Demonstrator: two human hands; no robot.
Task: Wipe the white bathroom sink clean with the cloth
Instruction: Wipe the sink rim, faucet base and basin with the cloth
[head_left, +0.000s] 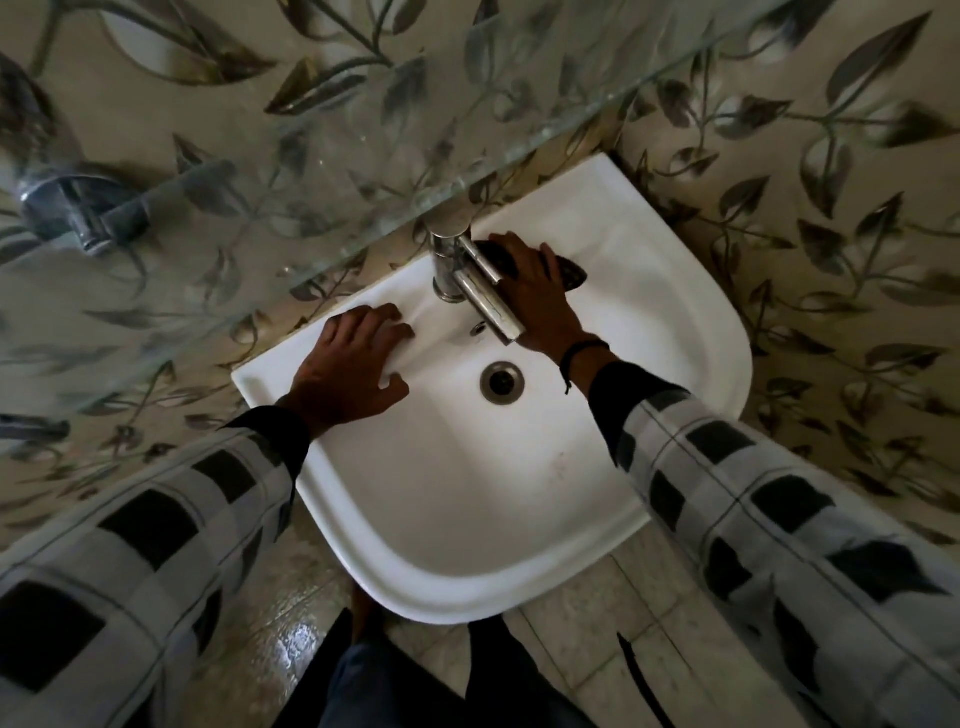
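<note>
view from above a white bathroom sink (467, 525) fixed to a wall of leaf-patterned tiles. directions below take the round metal drain (503, 382) as the clock centre.

the chrome tap (478, 280) stands at 12 o'clock, its spout reaching toward the drain. the right hand (530, 291) is at 1 o'clock, just right of the tap, with its fingers laid fairly flat on a dark cloth (570, 271), pressing it onto the sink's back ledge. the cloth shows only as dark edges past the fingertips and the far side of the hand. the thumb is hidden behind the spout.

the left hand (353, 364) is at 9 o'clock, fingers spread wide, resting on the sink's left shoulder and holding nothing. it appears to be bracing the body. both arms wear checked sleeves. a glass shelf (260, 208) juts out above the tap, at 11 o'clock.

the step in hand seems to be wiping the ledge around the tap base. to do it well, the cloth should likely be worked right up against the base and behind it, with even pressure, then drawn out along the rim and down into the bowl toward the drain. a faint mark at 5 o'clock on the bowl wall (561, 462) probably needs a pass too. the shelf edge is close overhead, so the head should stay low and clear of it.
</note>
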